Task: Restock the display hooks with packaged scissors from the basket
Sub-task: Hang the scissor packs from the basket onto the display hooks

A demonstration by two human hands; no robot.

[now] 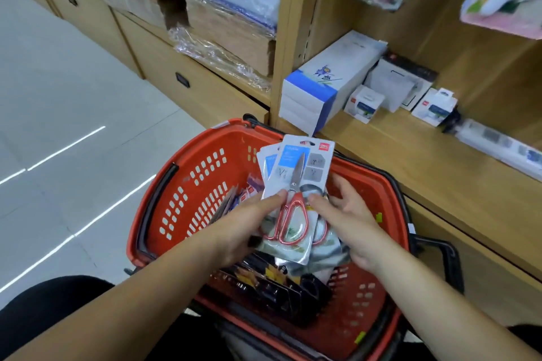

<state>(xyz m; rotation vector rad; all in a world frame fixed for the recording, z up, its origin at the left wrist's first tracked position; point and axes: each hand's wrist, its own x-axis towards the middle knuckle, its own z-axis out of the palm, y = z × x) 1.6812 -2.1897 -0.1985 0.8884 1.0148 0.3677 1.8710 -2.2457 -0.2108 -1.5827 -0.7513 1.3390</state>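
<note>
Left hand (249,223) and right hand (349,214) pinch fanned scissor packs (296,173), thumbs on top: red handles, grey cards, blue labels. Under the grip sits an orange basket (181,173); right of it a wooden shelf (410,167), left a grey floor (58,97).

Shop aisle: pale tiled floor and light wooden shelving.

The floor (58,82) is pale grey-white tile and carries thin bright streaks of reflected light (67,143) running diagonally. A light wooden shelving unit (289,38) lines the aisle. Its lower section consists of drawers (158,67), each fitted with a dark recessed handle (182,79). The open bay above the drawers holds stacked cardboard and white goods in clear plastic wrap (231,9). To the right, a wooden shelf (410,167) carries a stack of long white-and-blue boxes (316,88), several small white boxes (363,102) and a white power strip (498,143). A wooden back panel (434,26) rises behind this shelf.
</note>
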